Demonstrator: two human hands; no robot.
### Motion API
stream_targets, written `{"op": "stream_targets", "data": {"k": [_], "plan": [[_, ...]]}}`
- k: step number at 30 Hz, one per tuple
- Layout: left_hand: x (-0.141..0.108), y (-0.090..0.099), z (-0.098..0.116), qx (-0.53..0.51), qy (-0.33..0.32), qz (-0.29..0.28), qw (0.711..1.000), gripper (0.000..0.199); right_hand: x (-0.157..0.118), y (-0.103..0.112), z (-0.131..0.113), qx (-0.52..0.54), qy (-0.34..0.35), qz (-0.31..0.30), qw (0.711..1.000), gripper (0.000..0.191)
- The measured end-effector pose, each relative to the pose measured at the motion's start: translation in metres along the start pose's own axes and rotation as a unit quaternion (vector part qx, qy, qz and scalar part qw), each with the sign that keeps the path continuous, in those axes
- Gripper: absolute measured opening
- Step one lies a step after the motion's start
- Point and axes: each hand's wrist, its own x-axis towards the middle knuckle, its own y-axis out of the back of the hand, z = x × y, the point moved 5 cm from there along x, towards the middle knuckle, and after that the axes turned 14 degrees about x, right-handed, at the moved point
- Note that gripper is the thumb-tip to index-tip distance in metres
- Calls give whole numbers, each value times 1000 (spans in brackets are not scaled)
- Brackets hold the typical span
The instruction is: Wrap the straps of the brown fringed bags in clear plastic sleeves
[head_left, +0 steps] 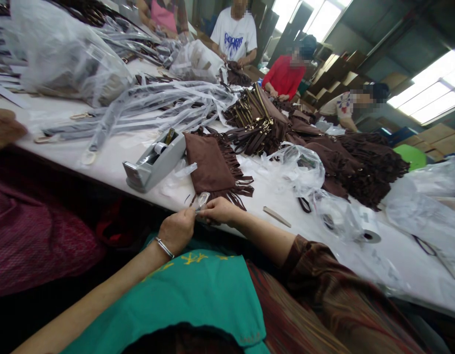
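Note:
My left hand (pixel 178 229), with a metal bangle at its wrist, is closed at the table's near edge. Its fingers meet those of my right hand (pixel 220 211), which is pinched closed from the other side. Between them a small piece of clear plastic (pixel 203 199) sticks up; whatever it wraps is too small to make out. Just beyond lies a brown fringed bag (pixel 207 164), its strips spreading to the right and toward me. A grey tape dispenser (pixel 156 162) stands left of the bag, touching neither hand.
Plastic-wrapped straps (pixel 146 110) cover the table's left side. Brown bags with zips and clasps (pixel 257 120) are heaped behind. A flat strip (pixel 276 216), a tape roll (pixel 369 231) and crumpled plastic lie right. Several co-workers sit across; another person's hand (pixel 6 129) is far left.

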Motion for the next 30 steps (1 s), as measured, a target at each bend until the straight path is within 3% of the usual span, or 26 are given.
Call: {"op": "stream_targets", "data": {"k": [3,6,11,16,18,21,30], "plan": [[5,3,-2,-96,11,-1,995,36,-3,0,6,67,4,-10,998,16],[10,0,-5,-228,54,-33,972,31,-6,1,8,87,-1,13,996,10],[8,-14,-5,-470,139,-120,863,28,-13,-2,7,121,1,43,992,10],[4,-15,-1,-541,169,-125,814,31,-20,-4,8,130,-10,72,989,9],[4,-13,1,-590,180,-127,777,29,-23,-5,7,145,0,88,986,7],[4,-12,2,-672,191,-151,699,26,-23,-6,7,198,37,99,975,8],[-5,-14,7,-777,223,-285,516,15,-16,-10,21,273,106,89,952,16]]}}
